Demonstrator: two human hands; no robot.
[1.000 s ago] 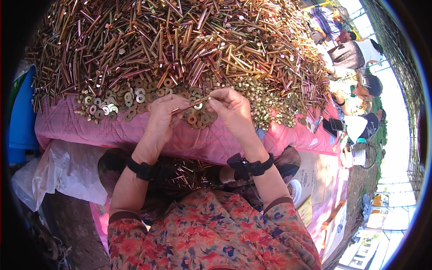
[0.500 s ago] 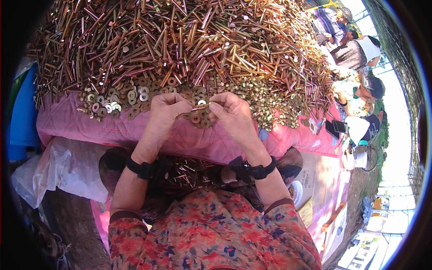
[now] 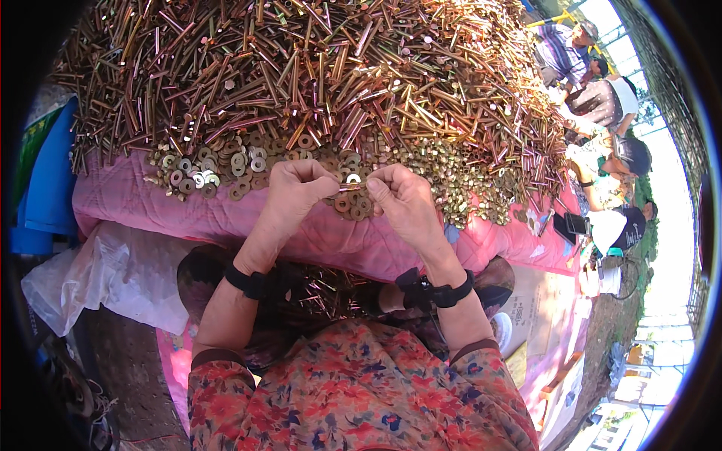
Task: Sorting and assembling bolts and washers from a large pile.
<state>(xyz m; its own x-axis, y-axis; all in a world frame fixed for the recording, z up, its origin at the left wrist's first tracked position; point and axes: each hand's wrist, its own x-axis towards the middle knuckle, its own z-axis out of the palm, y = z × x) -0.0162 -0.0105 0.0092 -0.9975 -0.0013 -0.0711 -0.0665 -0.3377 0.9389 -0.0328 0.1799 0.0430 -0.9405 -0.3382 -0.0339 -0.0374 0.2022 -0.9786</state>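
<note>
A slim, shiny brass-coloured bolt (image 3: 351, 186) lies level between my two hands, above the near edge of the heap. My left hand (image 3: 295, 194) pinches one end of it between thumb and forefinger. The thumb and fingers of my right hand (image 3: 404, 201) are closed on the other end; whether a small nut is there I cannot make out. Flat round washers (image 3: 239, 164) lie around and beneath my left hand. Small brass nuts (image 3: 451, 180) are spread beyond and to the right of my right hand.
A large heap of long metal bolts and tubes (image 3: 301, 75) covers the far side. Pink quilted cloth (image 3: 180, 207) edges it. More metal pieces (image 3: 327, 289) lie between my knees. A blue container (image 3: 49, 180) stands left; several people (image 3: 602, 101) sit at right.
The view has shifted slightly, so everything appears a little lower and to the right. Both hands still hold the bolt, in nearly the same pose.
</note>
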